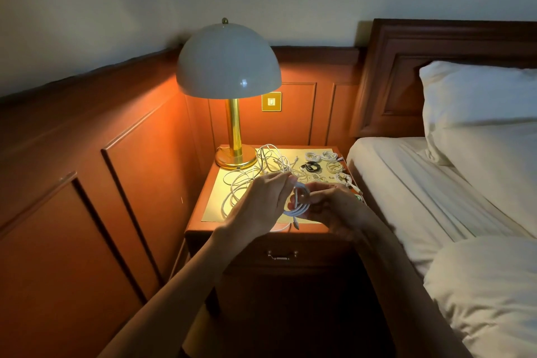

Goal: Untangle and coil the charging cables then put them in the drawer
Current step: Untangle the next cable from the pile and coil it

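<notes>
White rubbery charging cable coil (pixel 299 201), judged light, limp and springy, is gripped across its loops by the right hand (pixel 334 208), the left hand (pixel 261 202) pinching its free strand.

Head view: single wide-angle camera at wearer's head, facing forward and down onto bedside surface (pixel 213 209), close; left hand (pixel 261 200) and right hand (pixel 337 208) mid-frame, lamp (pixel 229 59) beyond, bed (pixel 421 189) at right edge.

Both bare forearms rise from the lower edge and meet just below the frame's centre. The left hand (pixel 261 200), its back to the camera, pinches a strand of the white cable coil (pixel 300 202). The right hand (pixel 334 208) grips that coil with curled fingers.
</notes>
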A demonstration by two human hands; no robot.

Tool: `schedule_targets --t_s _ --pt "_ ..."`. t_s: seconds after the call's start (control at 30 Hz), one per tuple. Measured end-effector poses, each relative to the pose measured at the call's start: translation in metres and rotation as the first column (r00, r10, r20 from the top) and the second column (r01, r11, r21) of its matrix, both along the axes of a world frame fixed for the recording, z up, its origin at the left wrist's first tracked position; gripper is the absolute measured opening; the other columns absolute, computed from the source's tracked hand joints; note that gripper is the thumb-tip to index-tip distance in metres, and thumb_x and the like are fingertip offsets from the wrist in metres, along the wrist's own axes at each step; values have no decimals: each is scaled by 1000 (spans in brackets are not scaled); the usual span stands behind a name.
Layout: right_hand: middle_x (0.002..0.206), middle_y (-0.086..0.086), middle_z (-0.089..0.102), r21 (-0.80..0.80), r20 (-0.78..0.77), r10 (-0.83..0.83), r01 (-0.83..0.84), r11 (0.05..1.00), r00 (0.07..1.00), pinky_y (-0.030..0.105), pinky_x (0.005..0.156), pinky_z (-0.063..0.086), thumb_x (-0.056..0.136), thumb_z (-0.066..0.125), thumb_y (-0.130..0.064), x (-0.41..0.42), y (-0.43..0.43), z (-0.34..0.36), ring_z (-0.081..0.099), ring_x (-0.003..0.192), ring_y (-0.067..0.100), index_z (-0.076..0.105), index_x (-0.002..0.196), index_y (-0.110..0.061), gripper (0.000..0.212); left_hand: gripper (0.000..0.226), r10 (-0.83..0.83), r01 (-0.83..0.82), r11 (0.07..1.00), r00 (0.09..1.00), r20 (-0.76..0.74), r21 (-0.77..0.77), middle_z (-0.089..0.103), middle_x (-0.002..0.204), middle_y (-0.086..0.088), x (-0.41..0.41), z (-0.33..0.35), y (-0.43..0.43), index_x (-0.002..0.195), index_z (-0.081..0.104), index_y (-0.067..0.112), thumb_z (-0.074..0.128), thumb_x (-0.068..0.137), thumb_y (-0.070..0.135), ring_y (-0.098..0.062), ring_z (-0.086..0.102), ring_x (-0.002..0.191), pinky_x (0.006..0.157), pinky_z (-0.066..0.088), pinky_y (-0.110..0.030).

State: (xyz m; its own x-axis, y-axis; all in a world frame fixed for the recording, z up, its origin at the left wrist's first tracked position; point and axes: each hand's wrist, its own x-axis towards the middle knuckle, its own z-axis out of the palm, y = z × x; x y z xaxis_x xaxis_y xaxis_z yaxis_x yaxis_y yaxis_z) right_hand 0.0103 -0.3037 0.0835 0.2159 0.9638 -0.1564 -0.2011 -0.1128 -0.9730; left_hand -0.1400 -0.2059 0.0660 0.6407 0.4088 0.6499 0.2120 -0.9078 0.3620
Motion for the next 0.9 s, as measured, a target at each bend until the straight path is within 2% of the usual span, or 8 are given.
schedule_targets --t_s 0.1,0.23,0.33,0.47,0.57,0.63,0.8,0.9 --pt "84 14 73 14 65 -40 39 999 997 30 67 60 87 62 4 -4 0 4 74 77 25 62 105 2 18 32 9 -9 1000 1000 14 -15 56 75 6 2 1 2 93 63 9 39 107 25 -7 54 63 57 39 -18" --pt "92 18 74 158 296 -178 136 978 938 41 69 63 80 79 -6 -12 -2 -8 75 82 33 66 95 -3 20 36 -28 23 978 999 -24 -207 56 69 3 -1 -3 0 93 61 9 36 108 32 -10 62 51 43 51 -32" --pt "90 13 73 294 382 -277 168 941 882 36 57 62 77 84 -10 -16 -3 -18 75 73 24 65 102 -11 30 38 -61 51 962 998 -29 -270 52 64 1 -5 -3 -5 83 55 13 36 108 34 -8 63 47 37 50 -32" --pt "105 -5 69 549 597 -468 94 830 651 20 59 58 80 83 -12 -16 -1 -32 73 79 9 64 126 -25 51 36 -75 60 932 997 -29 -359 53 65 4 -7 -2 -4 85 57 13 37 107 33 -11 66 48 37 45 -21" --pt "116 7 64 733 658 -668 -93 674 346 14 67 54 87 76 -14 -11 3 -45 65 93 10 74 113 -15 26 39 -104 86 873 995 -11 -480 54 66 -2 -6 -2 0 89 60 10 36 106 36 -14 67 54 43 52 -24" --pt "106 10 66 795 602 -748 -123 594 280 15 69 53 90 72 -11 -13 5 -49 61 94 7 76 103 -7 14 37 -112 104 843 994 15 -528 50 62 0 -6 -1 1 81 56 17 35 106 35 -11 63 52 45 54 -25" --pt "97 -4 71 776 411 -744 226 589 526 22 76 56 93 69 -19 -38 2 -41 67 93 6 72 98 -16 6 34 -86 99 902 995 49 -421 49 60 10 -6 -2 -3 80 54 23 36 107 34 -8 61 55 51 58 -35" --pt "94 -6 73 511 57 -616 507 694 786 35 71 61 96 65 -22 -56 3 -33 71 91 11 70 92 -18 7 32 -52 62 948 998 41 -311 52 64 18 -3 1 -2 82 55 24 37 107 32 0 63 59 51 53 -20"
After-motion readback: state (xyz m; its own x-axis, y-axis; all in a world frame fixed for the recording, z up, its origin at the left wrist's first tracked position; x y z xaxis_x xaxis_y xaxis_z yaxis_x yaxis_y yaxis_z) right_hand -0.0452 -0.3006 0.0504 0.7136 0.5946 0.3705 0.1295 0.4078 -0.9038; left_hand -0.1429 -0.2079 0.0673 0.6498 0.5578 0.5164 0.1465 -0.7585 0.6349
